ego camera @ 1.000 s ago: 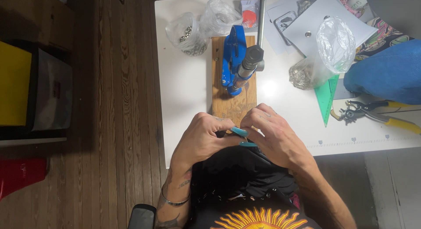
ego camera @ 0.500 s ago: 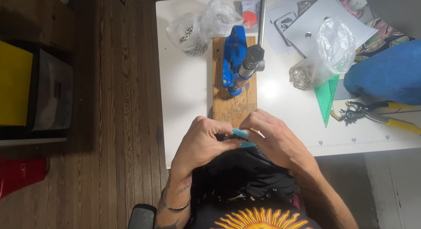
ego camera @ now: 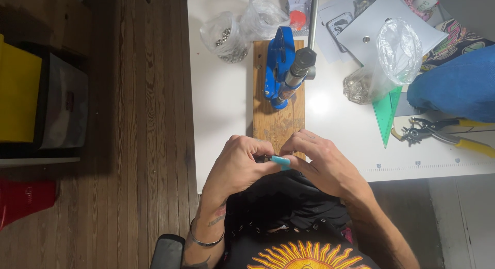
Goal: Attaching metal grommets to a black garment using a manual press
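Observation:
My left hand point(ego camera: 238, 168) and my right hand point(ego camera: 320, 165) meet at the near edge of the white table point(ego camera: 221, 104). Between their fingertips they pinch a small teal piece point(ego camera: 281, 161) joined to a small dark part. Below the hands lies black fabric point(ego camera: 289, 197) in my lap. Just beyond my fingers stands a blue hand press point(ego camera: 278, 63) with a grey lever handle point(ego camera: 301, 65), mounted on a wooden board point(ego camera: 276, 119).
Clear bags of small metal parts point(ego camera: 227, 37) sit at the far side and another bag point(ego camera: 392, 57) to the right. A green set square point(ego camera: 386, 114), yellow-handled pliers point(ego camera: 443, 135), papers point(ego camera: 371, 27) and blue fabric point(ego camera: 454, 83) lie right. Wooden floor point(ego camera: 139, 119) spreads left.
My hands have shifted slightly around the teal piece, the fingers regripping it; they stay at the table's near edge. Nothing else has moved.

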